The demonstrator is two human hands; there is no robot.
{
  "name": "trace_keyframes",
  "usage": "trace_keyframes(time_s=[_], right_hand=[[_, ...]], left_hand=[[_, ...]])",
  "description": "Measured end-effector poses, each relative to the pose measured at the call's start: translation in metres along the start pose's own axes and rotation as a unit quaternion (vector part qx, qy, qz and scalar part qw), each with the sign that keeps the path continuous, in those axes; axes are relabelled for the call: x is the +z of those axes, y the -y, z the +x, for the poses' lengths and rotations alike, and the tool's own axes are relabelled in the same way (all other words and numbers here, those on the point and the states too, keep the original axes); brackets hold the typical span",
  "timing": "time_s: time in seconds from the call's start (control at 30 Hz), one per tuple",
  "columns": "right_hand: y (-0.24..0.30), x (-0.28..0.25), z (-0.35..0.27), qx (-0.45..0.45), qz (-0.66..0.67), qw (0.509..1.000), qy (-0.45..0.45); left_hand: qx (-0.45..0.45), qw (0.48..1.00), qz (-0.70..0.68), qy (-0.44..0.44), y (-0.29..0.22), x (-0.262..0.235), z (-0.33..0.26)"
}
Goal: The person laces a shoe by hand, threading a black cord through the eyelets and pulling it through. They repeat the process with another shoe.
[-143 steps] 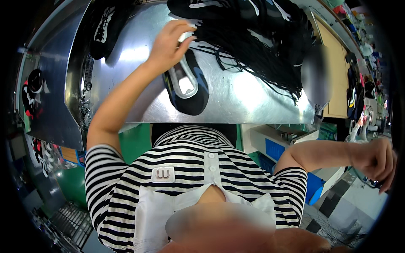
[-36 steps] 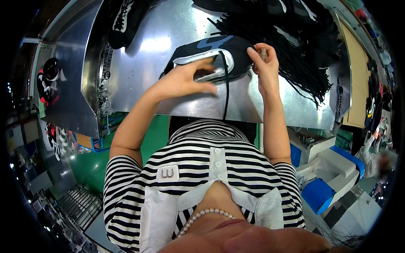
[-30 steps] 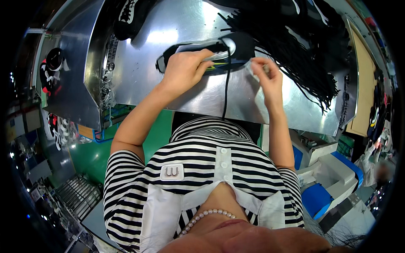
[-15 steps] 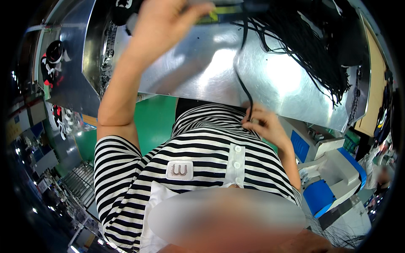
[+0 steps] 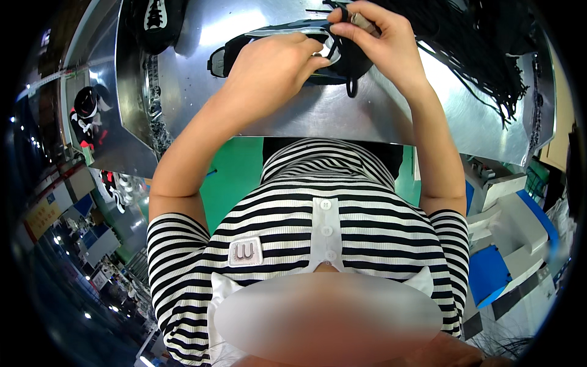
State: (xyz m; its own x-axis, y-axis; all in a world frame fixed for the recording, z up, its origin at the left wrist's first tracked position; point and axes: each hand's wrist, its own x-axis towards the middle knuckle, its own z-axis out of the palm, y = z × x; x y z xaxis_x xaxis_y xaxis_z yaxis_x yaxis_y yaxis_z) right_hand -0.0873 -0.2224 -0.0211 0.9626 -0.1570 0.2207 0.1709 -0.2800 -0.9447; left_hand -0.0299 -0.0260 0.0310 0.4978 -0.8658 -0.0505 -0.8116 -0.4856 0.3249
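Observation:
A black shoe (image 5: 235, 52) lies across the metal table in front of me, its heel to the left. My left hand (image 5: 275, 70) reaches over its opening, thumb and fingers closed on its edge beside the pale inside. Just right of it, my right hand (image 5: 385, 43) pinches a black shoelace (image 5: 334, 48) over the lacing area. Something beige is wrapped round a finger of that hand. A loop of lace hangs off the shoe's near side. My hands hide part of the shoe's upper.
A large bundle of black laces (image 5: 471, 61) spreads over the table's right side. Another black shoe (image 5: 156, 24) stands at the far left. The metal table (image 5: 342, 116) ends close to my body. A blue and white machine (image 5: 507, 238) stands at lower right.
My right hand has moved from the table's near edge up to the shoe with the lace. My left hand has come down and right onto the shoe, which now sits nearer.

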Motion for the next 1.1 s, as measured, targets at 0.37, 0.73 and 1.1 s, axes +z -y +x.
trace_keyframes(time_s=[0.37,0.73,1.1], right_hand=[[0.002,-0.001,-0.046,0.174,0.078,0.981,-0.041],[-0.01,0.016,-0.067,0.062,-0.084,0.995,0.001],[-0.015,0.03,-0.06,0.08,-0.153,0.985,-0.024]], left_hand=[[-0.114,0.991,-0.056,0.038,0.011,0.021,0.025],[-0.14,0.984,-0.092,0.065,0.011,0.021,0.03],[0.023,0.979,-0.198,0.043,0.01,0.029,0.017]])
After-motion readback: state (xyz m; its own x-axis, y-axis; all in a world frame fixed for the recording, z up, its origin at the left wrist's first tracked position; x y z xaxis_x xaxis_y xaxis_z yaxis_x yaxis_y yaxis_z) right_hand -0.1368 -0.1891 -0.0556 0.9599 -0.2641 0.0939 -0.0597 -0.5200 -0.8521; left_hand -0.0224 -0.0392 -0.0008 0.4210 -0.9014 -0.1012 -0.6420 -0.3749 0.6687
